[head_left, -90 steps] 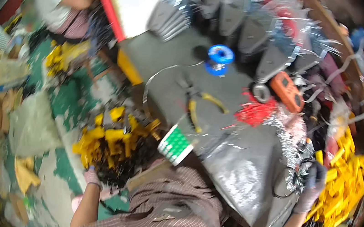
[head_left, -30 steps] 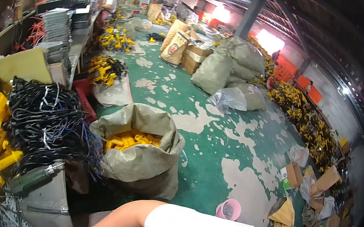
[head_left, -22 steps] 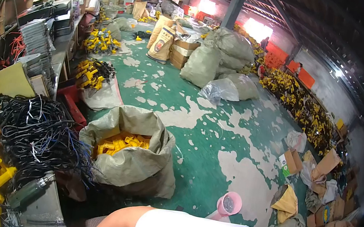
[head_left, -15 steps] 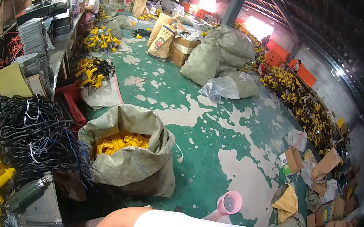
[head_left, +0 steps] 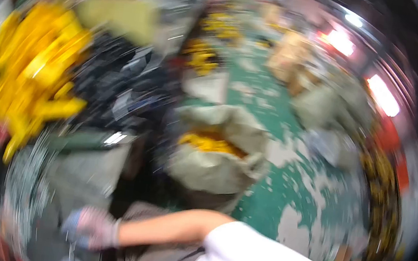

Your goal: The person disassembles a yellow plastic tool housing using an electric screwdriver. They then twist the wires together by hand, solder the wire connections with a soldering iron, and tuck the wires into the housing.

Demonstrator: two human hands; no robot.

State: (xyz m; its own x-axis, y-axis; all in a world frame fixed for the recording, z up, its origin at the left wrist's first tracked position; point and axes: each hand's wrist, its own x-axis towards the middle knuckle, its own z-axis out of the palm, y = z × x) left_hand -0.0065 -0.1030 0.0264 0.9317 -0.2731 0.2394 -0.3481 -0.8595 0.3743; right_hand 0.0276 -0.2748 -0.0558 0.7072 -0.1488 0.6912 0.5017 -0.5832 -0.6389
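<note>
Green floor (head_left: 270, 207), open sack (head_left: 209, 170) of yellow pieces, yellow heap (head_left: 37, 68) beside dark cables (head_left: 121, 74), gray bench top (head_left: 87, 170), blurred pale strands (head_left: 24, 190) near the gloved right hand (head_left: 93, 229), finger state and grip impossible to tell.

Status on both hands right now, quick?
Right hand: gloved, over the bench beside the person's lap; too blurred to tell open or closed, or whether it holds anything.
Left hand: can't be made out clearly; state can't be told.
</note>
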